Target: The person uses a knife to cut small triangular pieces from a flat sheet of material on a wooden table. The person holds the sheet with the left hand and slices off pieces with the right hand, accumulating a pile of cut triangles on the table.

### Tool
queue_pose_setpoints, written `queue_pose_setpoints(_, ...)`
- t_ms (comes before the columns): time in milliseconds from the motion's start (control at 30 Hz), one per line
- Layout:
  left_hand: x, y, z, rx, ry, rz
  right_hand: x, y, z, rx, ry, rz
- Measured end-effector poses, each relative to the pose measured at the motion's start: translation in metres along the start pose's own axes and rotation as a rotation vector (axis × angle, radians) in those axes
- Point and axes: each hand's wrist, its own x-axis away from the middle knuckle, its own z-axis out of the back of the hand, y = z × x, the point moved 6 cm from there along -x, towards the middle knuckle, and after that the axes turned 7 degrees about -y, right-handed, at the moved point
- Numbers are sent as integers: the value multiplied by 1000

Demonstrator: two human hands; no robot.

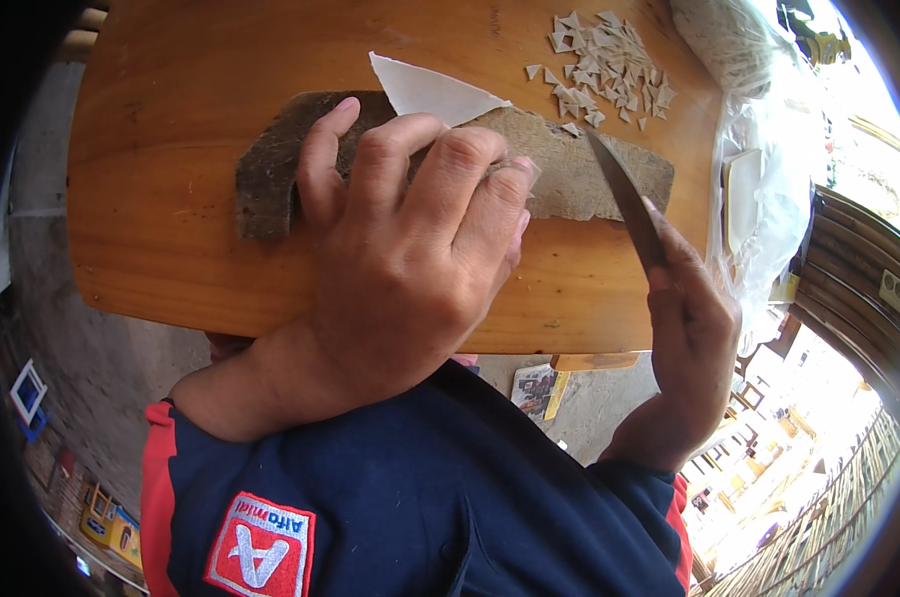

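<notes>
My left hand (410, 249) rests over a worn wooden board (569, 184), its fingers bent and the little finger raised. At its index fingertip and thumb the edge of a small pale piece (535, 171) shows; most of it is hidden by the fingers. Behind the knuckles, a white triangular sheet (430, 92) lies across the board's far edge. On the right, my right hand (691, 298) is closed around a knife (624, 194), its handle covered by the palm. The blade slants up and left over the board's right part, its tip close to small cut pieces.
Many small off-white cut pieces (614, 65) lie scattered on the wooden table (161, 199) beyond the board. Clear plastic bags (753, 199) line the table's right edge. Below the front edge, a printed packet (537, 390) lies on the grey floor (609, 403).
</notes>
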Motion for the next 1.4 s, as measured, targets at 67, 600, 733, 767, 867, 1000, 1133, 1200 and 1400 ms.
queue_pose_setpoints(67,0,0,0,2,-2,0,0,-2,-2,-17,-32,34)
queue_pose_setpoints(600,-1,1,-1,14,-2,1,-27,-3,26,109,-203,-40)
queue_pose_setpoints(733,-1,1,-2,18,-1,8,-35,-8,28,116,-320,-83)
queue_pose_setpoints(767,-2,0,-1,18,-3,12,-39,-10,31,111,-340,-90)
queue_pose_setpoints(867,-1,0,-1,19,-2,12,-53,2,42,170,-392,-335)
queue_pose_setpoints(1000,0,2,-2,17,28,4,-62,15,61,188,-214,-302)
queue_pose_setpoints(1133,2,1,-5,22,15,-4,-50,0,51,121,-372,-196)
queue_pose_setpoints(1200,3,1,-5,23,20,-14,-44,-8,45,69,-476,-149)
queue_pose_setpoints(1400,3,1,-3,33,1,-16,-29,5,30,65,-462,-24)
